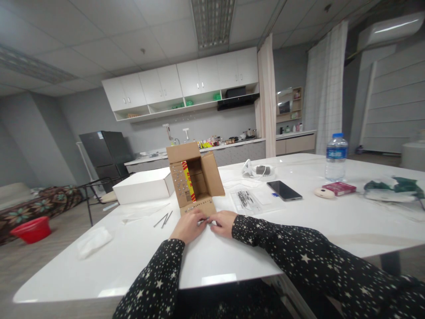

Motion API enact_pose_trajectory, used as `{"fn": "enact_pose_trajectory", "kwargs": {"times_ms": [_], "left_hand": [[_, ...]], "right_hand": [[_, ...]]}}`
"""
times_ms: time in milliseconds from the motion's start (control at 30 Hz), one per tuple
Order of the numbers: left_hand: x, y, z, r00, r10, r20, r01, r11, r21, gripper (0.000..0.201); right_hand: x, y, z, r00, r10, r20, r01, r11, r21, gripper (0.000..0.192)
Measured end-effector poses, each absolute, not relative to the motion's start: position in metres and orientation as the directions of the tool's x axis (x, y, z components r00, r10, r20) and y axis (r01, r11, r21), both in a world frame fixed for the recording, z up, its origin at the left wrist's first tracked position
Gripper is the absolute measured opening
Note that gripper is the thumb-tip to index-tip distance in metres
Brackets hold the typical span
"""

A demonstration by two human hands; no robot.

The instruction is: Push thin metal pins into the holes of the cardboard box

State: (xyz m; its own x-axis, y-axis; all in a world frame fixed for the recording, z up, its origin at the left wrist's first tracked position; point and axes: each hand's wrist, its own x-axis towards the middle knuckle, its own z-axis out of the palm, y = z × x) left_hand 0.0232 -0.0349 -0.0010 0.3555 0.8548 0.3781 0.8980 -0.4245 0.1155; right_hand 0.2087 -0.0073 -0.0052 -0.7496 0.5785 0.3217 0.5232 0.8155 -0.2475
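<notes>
White table (139, 252): small metal piece (206, 220) between both hands' fingers (199, 218).

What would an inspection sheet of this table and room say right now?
Surface: white table, glossy.
Job's things: open cardboard box with rows of holes; both hands meet at its front flap on a small metal piece, too small to identify.
Clutter: white box, thin metal rods, plastic bag of parts, phone, water bottle, red pack, white cloth.
Grippers: left hand and right hand, fingertips pinched together.
Cables: white cable near a charger.
Surroundings: kitchen cabinets, fridge, red basin.
</notes>
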Motion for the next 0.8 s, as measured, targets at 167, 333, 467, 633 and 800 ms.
{"fn": "enact_pose_trajectory", "kwargs": {"times_ms": [167, 333, 467, 633, 800], "left_hand": [[0.0237, -0.0341, -0.0019, 0.342, 0.857, 0.385, 0.904, -0.412, 0.114, 0.016], [0.0252, -0.0349, -0.0009, 0.334, 0.859, 0.387, 0.903, -0.41, 0.131, 0.014], [0.0255, -0.0356, -0.0004, 0.328, 0.862, 0.386, 0.899, -0.41, 0.152, 0.012], [0.0249, -0.0351, -0.0019, 0.319, 0.866, 0.385, 0.897, -0.407, 0.173, 0.01], [0.0241, -0.0346, -0.0035, 0.318, 0.872, 0.371, 0.892, -0.408, 0.196, 0.01]], "right_hand": [[0.2092, -0.0071, -0.0064, -0.743, 0.582, 0.329, 0.525, 0.813, -0.253, 0.034], [0.2092, -0.0071, -0.0066, -0.74, 0.59, 0.324, 0.534, 0.807, -0.251, 0.033], [0.2085, -0.0061, -0.0077, -0.737, 0.592, 0.327, 0.536, 0.806, -0.25, 0.033], [0.208, -0.0055, -0.0086, -0.732, 0.6, 0.323, 0.549, 0.8, -0.243, 0.032], [0.2076, -0.0048, -0.0091, -0.727, 0.609, 0.318, 0.56, 0.793, -0.239, 0.031]]}}
